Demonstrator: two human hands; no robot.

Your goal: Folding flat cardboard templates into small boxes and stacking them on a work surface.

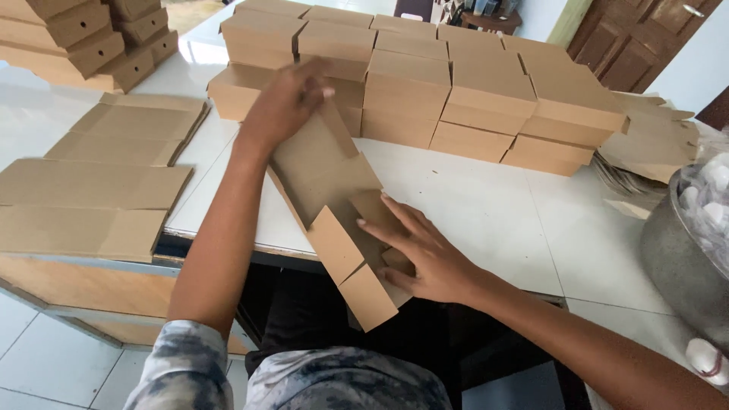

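Metal pot [676,250] — cropped at right

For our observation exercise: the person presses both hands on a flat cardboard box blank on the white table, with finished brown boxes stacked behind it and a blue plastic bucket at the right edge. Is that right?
Not quite. The head view shows a grey metal pot at the right edge, not a blue plastic bucket. The rest holds: left hand and right hand press the box blank, and finished boxes are stacked behind.

Plain brown folded cardboard boxes [471,91] stand stacked along the table's far side (flat box blanks [99,182] lie left).

far worktop: stacked folded brown boxes [471,91]
left: flat cardboard sheets [91,197]
right: metal pot [680,258] of wrapped white items [710,190]
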